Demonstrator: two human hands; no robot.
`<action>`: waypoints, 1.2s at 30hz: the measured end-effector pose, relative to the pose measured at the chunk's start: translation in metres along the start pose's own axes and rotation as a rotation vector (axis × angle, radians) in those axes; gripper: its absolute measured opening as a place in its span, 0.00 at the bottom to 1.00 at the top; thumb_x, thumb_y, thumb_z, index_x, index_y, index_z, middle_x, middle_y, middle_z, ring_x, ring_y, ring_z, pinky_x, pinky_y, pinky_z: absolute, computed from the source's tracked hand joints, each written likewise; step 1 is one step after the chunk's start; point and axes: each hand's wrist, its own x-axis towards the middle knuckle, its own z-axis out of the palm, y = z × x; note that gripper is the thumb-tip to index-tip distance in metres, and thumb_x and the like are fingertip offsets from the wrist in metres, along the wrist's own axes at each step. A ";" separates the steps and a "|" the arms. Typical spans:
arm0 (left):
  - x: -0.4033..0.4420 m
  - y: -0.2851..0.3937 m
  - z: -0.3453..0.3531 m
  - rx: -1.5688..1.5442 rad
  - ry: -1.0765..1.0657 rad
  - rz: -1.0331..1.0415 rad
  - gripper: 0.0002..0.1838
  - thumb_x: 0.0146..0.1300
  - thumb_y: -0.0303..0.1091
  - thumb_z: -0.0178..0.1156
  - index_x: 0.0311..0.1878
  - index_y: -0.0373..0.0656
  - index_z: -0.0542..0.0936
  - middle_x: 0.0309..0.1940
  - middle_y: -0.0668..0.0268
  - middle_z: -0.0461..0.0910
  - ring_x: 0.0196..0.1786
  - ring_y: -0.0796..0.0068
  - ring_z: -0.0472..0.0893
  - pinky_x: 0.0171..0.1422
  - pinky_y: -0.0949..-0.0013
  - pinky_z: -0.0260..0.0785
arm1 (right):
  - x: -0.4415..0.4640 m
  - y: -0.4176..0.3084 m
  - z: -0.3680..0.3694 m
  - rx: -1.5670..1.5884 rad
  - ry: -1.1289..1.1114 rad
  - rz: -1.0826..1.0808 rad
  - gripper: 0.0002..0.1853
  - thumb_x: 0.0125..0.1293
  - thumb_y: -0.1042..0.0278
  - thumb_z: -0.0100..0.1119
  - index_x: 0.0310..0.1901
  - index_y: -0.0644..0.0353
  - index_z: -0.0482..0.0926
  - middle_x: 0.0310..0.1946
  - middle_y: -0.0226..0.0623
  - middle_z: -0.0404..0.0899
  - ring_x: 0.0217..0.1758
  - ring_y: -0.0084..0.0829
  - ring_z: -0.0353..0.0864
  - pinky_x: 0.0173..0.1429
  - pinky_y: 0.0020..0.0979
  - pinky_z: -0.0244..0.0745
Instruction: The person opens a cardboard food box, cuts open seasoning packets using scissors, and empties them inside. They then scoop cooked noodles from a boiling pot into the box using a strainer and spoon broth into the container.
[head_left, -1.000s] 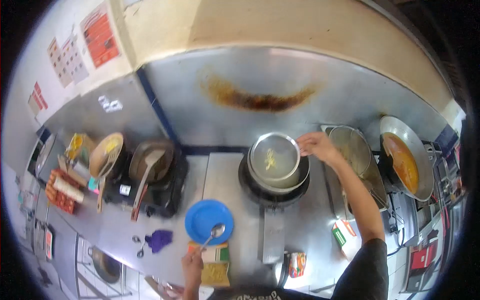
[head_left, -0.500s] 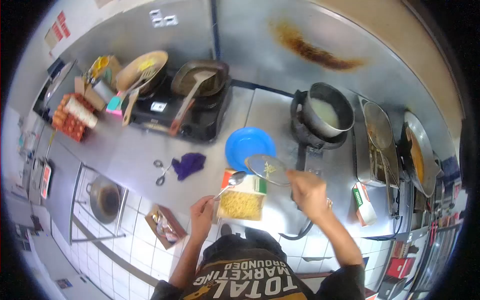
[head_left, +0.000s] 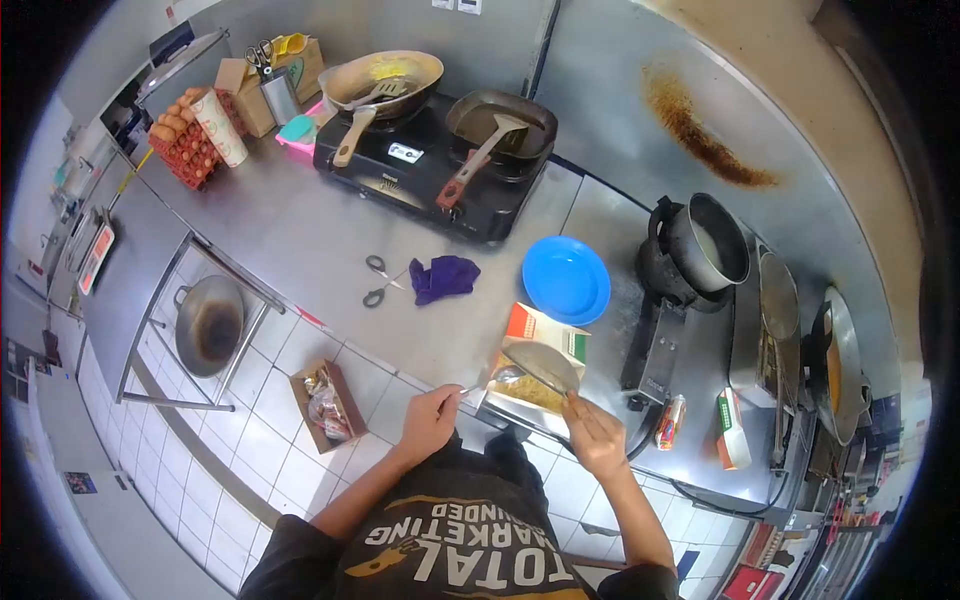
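Closed round a spoon's handle, my left hand (head_left: 430, 424) is at the counter's front edge. The spoon's bowl (head_left: 508, 374) is over an open carton (head_left: 545, 325) of yellow noodle-like pieces (head_left: 530, 391). My right hand (head_left: 594, 436) grips a round fine-mesh strainer (head_left: 543, 364), tilted above the same carton and hiding part of it. Whether anything lies in the strainer is hard to tell. Just behind the carton sits a blue plate (head_left: 566, 281). A pot (head_left: 712, 240) with pale liquid rests tilted on a black burner at the right.
Scissors (head_left: 376, 281) and a purple cloth (head_left: 443, 279) lie left of the carton. Behind them a black stove (head_left: 420, 180) bears two pans. Eggs (head_left: 185, 135) stand back left. At the right are a metal tray (head_left: 750, 345), a wok (head_left: 843, 365) and a small carton (head_left: 733, 428).
My right hand has brought the strainer from over the pot, past the blue plate, to above the carton. My left hand's spoon has moved from the plate to the carton. The view has swung left and down.
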 end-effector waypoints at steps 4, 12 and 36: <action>0.004 -0.004 0.000 0.013 -0.010 0.020 0.09 0.70 0.32 0.57 0.45 0.39 0.84 0.20 0.55 0.78 0.19 0.70 0.75 0.27 0.66 0.65 | -0.008 -0.012 -0.002 -0.001 0.014 0.025 0.13 0.53 0.80 0.63 0.42 0.66 0.84 0.44 0.48 0.86 0.42 0.41 0.88 0.42 0.33 0.86; 0.017 -0.015 -0.006 -0.033 0.004 0.061 0.10 0.70 0.32 0.57 0.46 0.39 0.84 0.20 0.59 0.78 0.20 0.72 0.75 0.28 0.66 0.65 | 0.011 -0.006 -0.013 -0.071 0.081 0.116 0.12 0.55 0.82 0.63 0.42 0.67 0.84 0.40 0.49 0.87 0.38 0.40 0.89 0.40 0.34 0.86; 0.253 -0.062 0.140 0.154 -0.307 0.001 0.13 0.65 0.35 0.54 0.42 0.39 0.84 0.43 0.48 0.85 0.50 0.50 0.84 0.54 0.56 0.74 | -0.061 0.108 0.086 -0.077 0.270 1.291 0.13 0.67 0.61 0.60 0.41 0.64 0.83 0.32 0.52 0.86 0.38 0.50 0.87 0.43 0.44 0.81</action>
